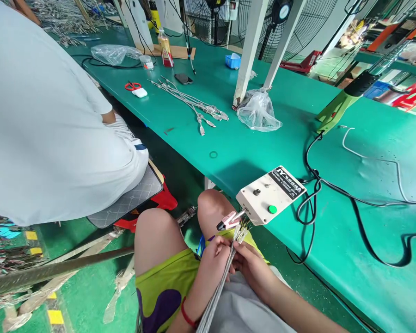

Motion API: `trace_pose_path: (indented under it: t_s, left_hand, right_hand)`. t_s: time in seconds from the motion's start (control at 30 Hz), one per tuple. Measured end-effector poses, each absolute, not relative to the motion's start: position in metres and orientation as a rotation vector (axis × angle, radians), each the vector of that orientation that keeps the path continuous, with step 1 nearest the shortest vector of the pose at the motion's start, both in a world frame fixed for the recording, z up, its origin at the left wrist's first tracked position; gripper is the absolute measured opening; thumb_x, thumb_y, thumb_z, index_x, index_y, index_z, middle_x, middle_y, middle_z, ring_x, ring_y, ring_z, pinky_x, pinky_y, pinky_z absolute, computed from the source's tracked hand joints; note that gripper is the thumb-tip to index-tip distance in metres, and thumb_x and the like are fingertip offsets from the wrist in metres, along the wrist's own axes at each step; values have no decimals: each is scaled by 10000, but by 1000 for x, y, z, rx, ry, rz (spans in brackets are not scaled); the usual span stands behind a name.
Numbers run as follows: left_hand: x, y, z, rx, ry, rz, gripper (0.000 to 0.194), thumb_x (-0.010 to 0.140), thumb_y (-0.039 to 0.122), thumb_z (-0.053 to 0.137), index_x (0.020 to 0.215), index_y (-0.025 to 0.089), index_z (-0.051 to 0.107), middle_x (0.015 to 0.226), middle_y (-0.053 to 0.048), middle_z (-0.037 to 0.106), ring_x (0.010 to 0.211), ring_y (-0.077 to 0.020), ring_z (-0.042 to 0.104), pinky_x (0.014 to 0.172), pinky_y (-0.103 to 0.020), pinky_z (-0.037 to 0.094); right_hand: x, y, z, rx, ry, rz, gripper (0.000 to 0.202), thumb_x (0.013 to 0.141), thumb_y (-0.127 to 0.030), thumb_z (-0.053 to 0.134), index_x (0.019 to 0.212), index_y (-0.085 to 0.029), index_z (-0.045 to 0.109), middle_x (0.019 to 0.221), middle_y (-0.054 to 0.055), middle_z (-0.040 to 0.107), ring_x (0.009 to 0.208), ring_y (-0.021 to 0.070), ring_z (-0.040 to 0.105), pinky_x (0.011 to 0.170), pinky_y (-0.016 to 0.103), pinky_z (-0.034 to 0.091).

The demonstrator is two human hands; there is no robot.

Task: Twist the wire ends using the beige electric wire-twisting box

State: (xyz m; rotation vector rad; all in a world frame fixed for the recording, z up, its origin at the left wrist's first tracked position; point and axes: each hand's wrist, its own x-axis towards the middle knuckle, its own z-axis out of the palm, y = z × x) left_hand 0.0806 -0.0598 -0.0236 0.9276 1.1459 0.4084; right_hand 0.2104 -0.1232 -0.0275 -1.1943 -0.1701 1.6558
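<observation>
A bundle of thin silvery braided cables (217, 293) runs up from my lap, its dark stripped wire ends pointing at the table edge. My left hand (217, 255) is closed round the bundle near those ends. My right hand (247, 260) closes on the same bundle from the other side, its thumb and fingers at the cable ends. Just beyond them a white control box (263, 203) with a black label, a black knob and a green button sits at the table's edge. A pink clip with a black tip (229, 221) sticks out from the box's shaft.
On the green table (194, 152) lie finished-looking USB cables (194, 99), a phone (183, 79), red scissors (132, 86), a plastic bag (259, 111) and a green heat gun (339, 108). Black cords (312, 203) loop right of the box. A seated person (55, 129) is at left.
</observation>
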Motion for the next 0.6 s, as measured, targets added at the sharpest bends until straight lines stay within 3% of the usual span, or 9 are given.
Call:
trace_pose_path:
  t_s: [0.17, 0.43, 0.53, 0.6]
  left_hand:
    - [82, -50, -15, 970, 1107, 353, 247, 900, 452, 725, 1003, 238, 655, 802, -3, 738, 610, -217, 738, 500, -291, 585]
    - [80, -50, -13, 1333, 1147, 505, 138, 953, 320, 650, 1025, 240, 737, 978, -90, 855, 930, -294, 821, 832, -384, 627]
    - [79, -50, -17, 1314, 1211, 546, 196, 913, 361, 691, 1054, 241, 755, 940, -73, 829, 907, -286, 795, 812, -380, 637]
    - [78, -47, -22, 1161, 1209, 577, 268, 864, 413, 753, 1061, 231, 742, 875, -42, 774, 801, -257, 766, 716, -355, 646]
  right_hand:
    - [218, -125, -35, -1154, -47, 1582, 488, 802, -544, 1041, 985, -182, 769, 820, 23, 763, 683, 183, 651, 668, 334, 564]
    - [215, -119, -34, -1127, 12, 1569, 543, 729, -438, 1120, 1110, -161, 848, 983, 79, 870, 877, 241, 785, 885, 365, 599]
    - [213, -120, -34, -1117, 57, 1562, 524, 702, -383, 1118, 1084, -153, 843, 973, 78, 868, 878, 247, 787, 927, 390, 609]
    - [213, -121, -36, -1100, 113, 1528, 457, 705, -355, 1088, 1016, -171, 808, 925, 54, 848, 849, 231, 772, 889, 375, 608]
